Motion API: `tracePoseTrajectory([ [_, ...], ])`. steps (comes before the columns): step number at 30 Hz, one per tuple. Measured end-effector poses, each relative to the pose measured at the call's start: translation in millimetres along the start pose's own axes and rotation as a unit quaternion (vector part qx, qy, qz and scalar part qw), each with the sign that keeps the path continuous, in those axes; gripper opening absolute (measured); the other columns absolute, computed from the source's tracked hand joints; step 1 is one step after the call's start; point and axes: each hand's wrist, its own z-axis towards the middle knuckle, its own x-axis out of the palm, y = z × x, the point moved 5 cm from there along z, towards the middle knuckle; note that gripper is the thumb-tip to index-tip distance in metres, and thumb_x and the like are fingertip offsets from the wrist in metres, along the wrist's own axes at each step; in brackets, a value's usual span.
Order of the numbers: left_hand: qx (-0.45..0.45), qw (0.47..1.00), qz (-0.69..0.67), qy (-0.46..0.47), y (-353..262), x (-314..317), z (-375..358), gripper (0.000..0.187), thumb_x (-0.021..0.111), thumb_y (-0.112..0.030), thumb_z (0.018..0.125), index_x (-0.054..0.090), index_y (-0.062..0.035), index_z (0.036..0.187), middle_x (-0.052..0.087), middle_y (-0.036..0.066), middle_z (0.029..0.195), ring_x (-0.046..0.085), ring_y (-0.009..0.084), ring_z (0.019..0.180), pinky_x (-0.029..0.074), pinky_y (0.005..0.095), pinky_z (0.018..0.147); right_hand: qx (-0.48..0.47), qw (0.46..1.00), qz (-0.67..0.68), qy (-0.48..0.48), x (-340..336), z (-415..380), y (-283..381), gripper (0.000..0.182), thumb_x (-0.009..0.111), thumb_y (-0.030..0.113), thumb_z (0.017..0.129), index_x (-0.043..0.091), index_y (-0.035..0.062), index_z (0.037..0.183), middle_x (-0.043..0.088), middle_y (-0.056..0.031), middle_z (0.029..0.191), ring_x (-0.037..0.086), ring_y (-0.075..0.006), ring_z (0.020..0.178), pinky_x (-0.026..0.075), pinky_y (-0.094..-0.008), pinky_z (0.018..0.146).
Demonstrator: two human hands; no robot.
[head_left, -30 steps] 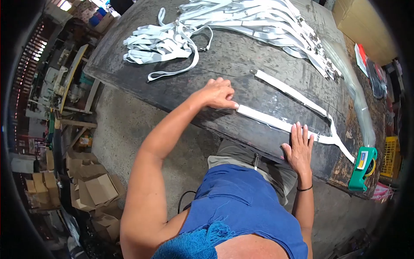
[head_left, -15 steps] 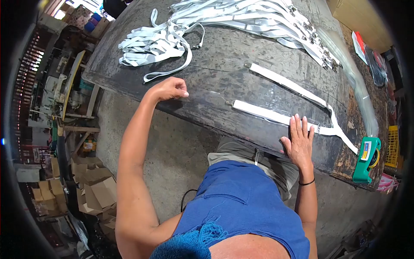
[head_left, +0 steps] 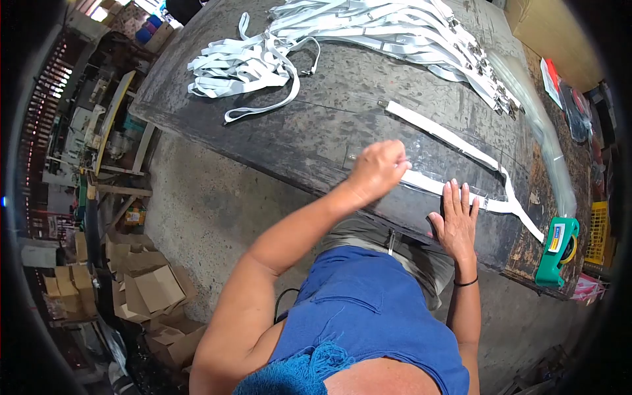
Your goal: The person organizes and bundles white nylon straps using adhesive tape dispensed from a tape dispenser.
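Observation:
My left hand [head_left: 378, 170] is closed above the lower arm of a white Y-shaped elastic strap [head_left: 421, 181], hiding part of it. A thin clear film shows beside its fingers, but I cannot make out what they pinch. Flat on the table, my right hand [head_left: 457, 220] has its fingers stretched over clear plastic and the lower arm of the strap. The strap's upper arm [head_left: 441, 133] lies farther back, with a metal clip at its left end. Both arms meet at the right, near a green tape dispenser [head_left: 555, 253].
A heap of white straps with metal clips [head_left: 395, 29] covers the table's far side, and a looser bundle [head_left: 240, 69] lies at left. Long clear plastic [head_left: 543, 125] runs along the right. A cardboard box [head_left: 556, 33] stands at the back right; the table's edge [head_left: 263, 172] is near me.
My left hand has moved right, from beyond the strap's left end to over its lower arm. My right hand stays flat in the same place.

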Motion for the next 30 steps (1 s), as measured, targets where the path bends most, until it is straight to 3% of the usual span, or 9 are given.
tracePoseTrajectory([
  [1, -0.014, 1.0, 0.015, 0.014, -2, 13, -5, 0.019, 0.072, -0.015, 0.079, 0.055, -0.0075, 0.079, 0.06, 0.011, 0.077, 0.06, 0.0335, 0.075, 0.049, 0.0436, 0.068, -0.001, 1.0, 0.001, -0.003, 1, 0, 0, 0.073, 0.054, 0.045, 0.093, 0.033, 0.0054, 0.15, 0.029, -0.0114, 0.158, 0.019, -0.0354, 0.148, 0.013, -0.0575, 0.117],
  [5, 0.047, 0.993, 0.105, 0.002, -13, 37, -20, 0.019, 0.072, -0.016, 0.079, 0.055, -0.009, 0.083, 0.056, 0.007, 0.08, 0.057, 0.0299, 0.079, 0.047, 0.0438, 0.071, -0.003, 1.0, 0.003, -0.011, 0, -1, 0, 0.073, 0.055, 0.044, 0.093, 0.033, 0.0055, 0.15, 0.03, -0.0115, 0.158, 0.02, -0.0355, 0.148, 0.013, -0.0586, 0.116],
  [9, 0.051, 0.99, 0.125, 0.035, -14, 44, -31, 0.021, 0.073, -0.019, 0.078, 0.057, -0.0076, 0.086, 0.059, 0.008, 0.085, 0.058, 0.0296, 0.084, 0.048, 0.0426, 0.075, -0.002, 1.0, 0.007, -0.011, 0, 0, 0, 0.073, 0.056, 0.044, 0.092, 0.033, 0.0055, 0.15, 0.031, -0.0116, 0.157, 0.02, -0.0355, 0.148, 0.014, -0.0593, 0.116],
  [12, 0.106, 0.992, 0.044, 0.051, -18, 40, -40, 0.028, 0.074, -0.022, 0.079, 0.061, -0.0039, 0.095, 0.062, 0.012, 0.096, 0.059, 0.0316, 0.093, 0.049, 0.0417, 0.082, 0.018, 1.0, 0.013, -0.002, -2, -2, -2, 0.074, 0.057, 0.045, 0.091, 0.034, 0.0058, 0.15, 0.031, -0.0115, 0.157, 0.021, -0.0354, 0.147, 0.015, -0.0596, 0.115],
  [14, 0.139, 0.984, 0.062, 0.093, -21, 36, -48, 0.042, 0.073, -0.027, 0.081, 0.06, 0.0012, 0.11, 0.061, 0.02, 0.115, 0.057, 0.036, 0.111, 0.046, 0.0444, 0.095, 0.006, 1.0, 0.019, -0.004, -3, 0, 0, 0.074, 0.058, 0.045, 0.09, 0.035, 0.0067, 0.149, 0.032, -0.0111, 0.157, 0.023, -0.0353, 0.147, 0.016, -0.0596, 0.115],
  [15, 0.147, 0.983, 0.049, 0.098, -20, 34, -51, 0.042, 0.073, -0.027, 0.081, 0.06, 0.0012, 0.11, 0.061, 0.02, 0.115, 0.057, 0.036, 0.111, 0.046, 0.0444, 0.095, 0.003, 1.0, 0.018, -0.019, -1, -1, -1, 0.074, 0.059, 0.046, 0.09, 0.036, 0.0075, 0.149, 0.034, -0.0106, 0.156, 0.024, -0.035, 0.146, 0.017, -0.0597, 0.114],
  [17, 0.153, 0.972, 0.095, 0.15, -15, 37, -59, 0.057, 0.07, -0.035, 0.084, 0.056, 0.0037, 0.123, 0.054, 0.023, 0.131, 0.049, 0.0399, 0.125, 0.038, 0.0494, 0.105, 0.004, 1.0, 0.011, -0.028, 0, -2, -2, 0.074, 0.059, 0.047, 0.09, 0.037, 0.0077, 0.148, 0.034, -0.0104, 0.156, 0.025, -0.0349, 0.145, 0.018, -0.0599, 0.114],
  [20, 0.132, 0.967, 0.105, 0.189, -9, 42, -64, 0.065, 0.066, -0.042, 0.087, 0.051, 0.0042, 0.131, 0.047, 0.025, 0.141, 0.042, 0.0407, 0.133, 0.032, 0.0525, 0.111, -0.005, 0.999, 0.007, -0.044, -3, -2, -1, 0.073, 0.059, 0.049, 0.089, 0.039, 0.0081, 0.147, 0.036, -0.01, 0.155, 0.027, -0.0344, 0.145, 0.019, -0.0608, 0.113],
  [30, 0.135, 0.969, 0.104, 0.176, -8, 45, -65, 0.069, 0.064, -0.046, 0.087, 0.05, 0.004, 0.132, 0.045, 0.024, 0.143, 0.042, 0.0404, 0.135, 0.033, 0.0525, 0.111, 0.0, 0.996, 0.041, -0.076, -14, 0, 7, 0.072, 0.064, 0.044, 0.088, 0.04, 0.0119, 0.148, 0.032, -0.0129, 0.156, 0.024, -0.0386, 0.145, 0.015, -0.067, 0.111],
])
